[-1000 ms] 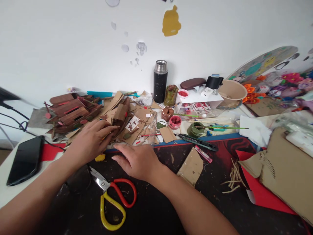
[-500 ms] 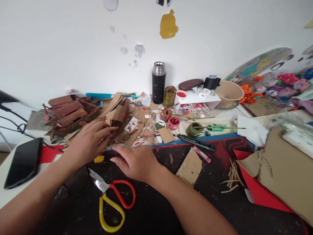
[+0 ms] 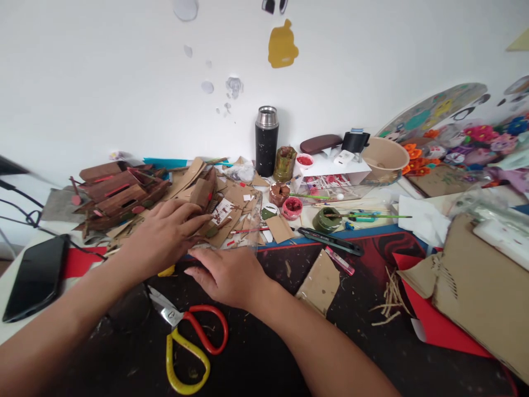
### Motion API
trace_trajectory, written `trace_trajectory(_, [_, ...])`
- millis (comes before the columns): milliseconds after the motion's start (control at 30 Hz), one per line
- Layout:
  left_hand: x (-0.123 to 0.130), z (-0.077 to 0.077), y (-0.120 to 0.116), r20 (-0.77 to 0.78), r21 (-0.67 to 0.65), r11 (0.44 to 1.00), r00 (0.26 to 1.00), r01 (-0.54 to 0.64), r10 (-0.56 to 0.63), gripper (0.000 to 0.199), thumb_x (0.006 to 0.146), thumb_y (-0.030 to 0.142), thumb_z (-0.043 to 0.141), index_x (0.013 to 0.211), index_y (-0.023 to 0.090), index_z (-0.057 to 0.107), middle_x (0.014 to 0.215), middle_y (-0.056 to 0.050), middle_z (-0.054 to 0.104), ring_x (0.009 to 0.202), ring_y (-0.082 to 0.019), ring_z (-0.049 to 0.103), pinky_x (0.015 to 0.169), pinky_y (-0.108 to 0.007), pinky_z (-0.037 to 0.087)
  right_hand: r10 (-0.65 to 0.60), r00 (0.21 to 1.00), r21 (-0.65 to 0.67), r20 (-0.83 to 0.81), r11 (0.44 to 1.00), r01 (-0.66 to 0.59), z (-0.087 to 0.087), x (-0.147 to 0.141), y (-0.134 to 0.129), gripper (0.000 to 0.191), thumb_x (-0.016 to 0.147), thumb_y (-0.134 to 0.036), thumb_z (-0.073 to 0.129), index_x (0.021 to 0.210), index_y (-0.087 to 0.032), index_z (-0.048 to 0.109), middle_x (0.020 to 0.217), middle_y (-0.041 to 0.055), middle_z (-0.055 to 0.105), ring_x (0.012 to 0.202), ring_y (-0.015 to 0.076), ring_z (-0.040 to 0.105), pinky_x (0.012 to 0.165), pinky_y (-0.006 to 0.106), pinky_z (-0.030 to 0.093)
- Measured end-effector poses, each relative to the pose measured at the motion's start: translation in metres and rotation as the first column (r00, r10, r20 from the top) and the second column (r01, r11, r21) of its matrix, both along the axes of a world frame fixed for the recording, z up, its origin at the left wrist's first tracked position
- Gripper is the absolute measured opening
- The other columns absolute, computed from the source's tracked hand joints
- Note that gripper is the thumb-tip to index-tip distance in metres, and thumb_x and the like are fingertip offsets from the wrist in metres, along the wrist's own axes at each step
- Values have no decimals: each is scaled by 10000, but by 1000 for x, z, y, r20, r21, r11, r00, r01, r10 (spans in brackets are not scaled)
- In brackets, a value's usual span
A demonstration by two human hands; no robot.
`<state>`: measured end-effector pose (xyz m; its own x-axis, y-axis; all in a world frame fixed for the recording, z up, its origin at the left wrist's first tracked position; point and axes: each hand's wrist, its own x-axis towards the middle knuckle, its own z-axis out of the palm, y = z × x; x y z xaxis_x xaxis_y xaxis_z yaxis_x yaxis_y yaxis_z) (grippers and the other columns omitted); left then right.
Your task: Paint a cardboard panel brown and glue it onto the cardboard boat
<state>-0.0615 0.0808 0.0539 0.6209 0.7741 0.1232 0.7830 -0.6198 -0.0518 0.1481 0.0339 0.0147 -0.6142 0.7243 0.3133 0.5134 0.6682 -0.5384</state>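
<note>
My left hand (image 3: 167, 230) lies over the near edge of a heap of cardboard scraps (image 3: 242, 204), fingers stretched to the right. Just beyond its fingers is a small brown cardboard model boat (image 3: 202, 190); whether they touch it I cannot tell. My right hand (image 3: 231, 275) is at the dark mat's far edge, thumb and forefinger apart, nothing visible between them. Its other fingertips are hidden. The two hands nearly meet. Below them lie scissors (image 3: 176, 317) with one red and one yellow handle, blades parted. A yellow piece (image 3: 166, 271) shows under my left wrist.
Larger brown model boats (image 3: 119, 190) sit at the left behind a black phone (image 3: 37, 275). Behind the mat stand a black flask (image 3: 266, 143) and paint pots (image 3: 326, 219). A utility knife (image 3: 330, 241), cardboard piece (image 3: 319, 281) and twine bits (image 3: 388, 298) lie to the right.
My left hand has shifted slightly right, its fingers now closer to my right hand and covering more of the yellow piece. My right hand stays nearly in place. The view has tilted slightly.
</note>
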Motion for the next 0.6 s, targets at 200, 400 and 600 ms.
trace_trajectory(200, [18,-1,6,-96,-50,994,990,102,-106,592,896,185,598,1485,246,618,1564,-150,571,1489,-403,410,1191,-615,366,-8,1000,-18,16,1000,9,2,0,2,410,1103,-483,473,1283,-178,678,1083,87,839,907,246,810,692,297,543])
trace_trajectory(400, [19,-4,18,-143,-67,988,979,138,-146,562,923,157,578,1481,208,622,1598,-159,547,1537,-380,358,1236,-608,315,-3,1000,-26,22,1000,4,4,0,2,405,1101,-476,486,1301,-179,674,1101,84,836,940,249,810,697,301,546])
trace_trajectory(600, [18,-9,21,-119,-62,984,978,166,-172,563,930,173,572,1490,208,613,1613,-160,532,1546,-380,349,1244,-615,301,-9,999,-18,39,1000,10,4,-1,0,354,1085,-475,526,1238,-206,698,1032,63,844,890,244,813,672,296,540])
